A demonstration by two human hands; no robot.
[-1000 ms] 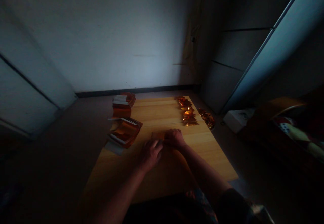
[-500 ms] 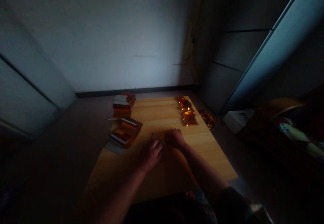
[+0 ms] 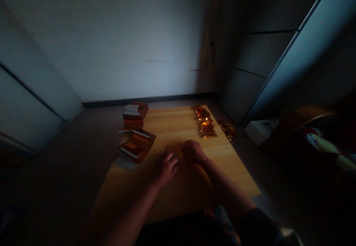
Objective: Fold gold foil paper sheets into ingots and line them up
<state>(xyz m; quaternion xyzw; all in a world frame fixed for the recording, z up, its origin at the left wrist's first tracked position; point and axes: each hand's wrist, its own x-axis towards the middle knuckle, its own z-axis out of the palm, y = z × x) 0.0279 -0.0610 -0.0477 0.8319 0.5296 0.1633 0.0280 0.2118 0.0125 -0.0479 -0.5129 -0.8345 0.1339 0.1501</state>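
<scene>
Both hands are low over the middle of the wooden table, close together. A dim, thin orange-brown sheet of foil paper (image 3: 173,148) lies between them, partly covered by fingers. My left hand (image 3: 167,166) has curled fingers closed at the sheet's near left edge. My right hand (image 3: 193,151) is closed in a pinch at its right side; the fingertips are hidden from me. Left of my hands are a near stack of orange foil paper sheets (image 3: 140,144) and a far stack (image 3: 133,121), both with whitish parts. Shiny folded foil pieces (image 3: 207,129) stand in a row at the far right.
The wooden table (image 3: 172,123) stands before a pale wall with a dark baseboard. More shiny foil pieces (image 3: 227,130) lie beyond its right edge, lower down. A white box (image 3: 258,131) is on the floor by a cabinet. The room is dark.
My right hand has shifted slightly, its wrist moving a little outward to the right. My left hand stays nearly in place at the sheet. The view has shifted very slightly.
</scene>
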